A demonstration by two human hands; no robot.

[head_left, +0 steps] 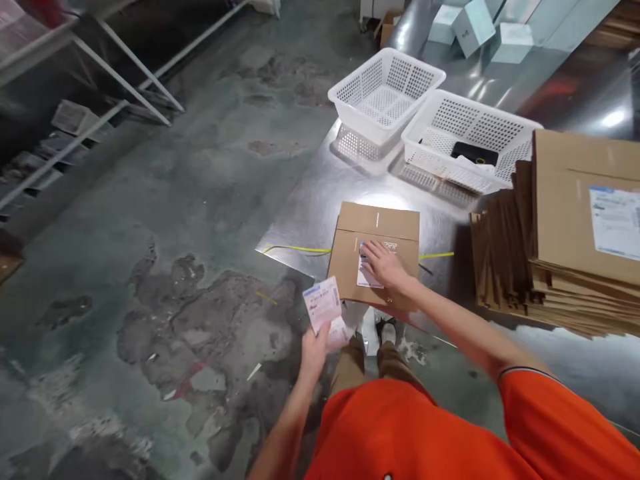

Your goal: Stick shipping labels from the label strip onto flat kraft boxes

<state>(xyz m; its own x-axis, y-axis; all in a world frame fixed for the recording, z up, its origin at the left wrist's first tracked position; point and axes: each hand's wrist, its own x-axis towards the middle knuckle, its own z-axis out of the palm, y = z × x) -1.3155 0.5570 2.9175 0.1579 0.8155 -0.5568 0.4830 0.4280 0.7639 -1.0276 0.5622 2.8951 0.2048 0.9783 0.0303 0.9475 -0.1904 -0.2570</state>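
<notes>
Orange knit sleeve nearest; left hand grips glossy paper labels; open right hand lies flat on corrugated cardboard.

Flattened carton: brown corrugated cardboard, matt, slightly rough. Paper slips: thin, white, smooth, faint sheen. Sheet-metal tabletop: silvery, glossy, light thrown back as glare. Perforated baskets: white plastic, smooth. Stacked cartons: same matt cardboard, rough cut edges. Concrete floor: grey-green, worn, rough, chipped in patches. Shirt sleeve: orange cloth, matt.
</notes>
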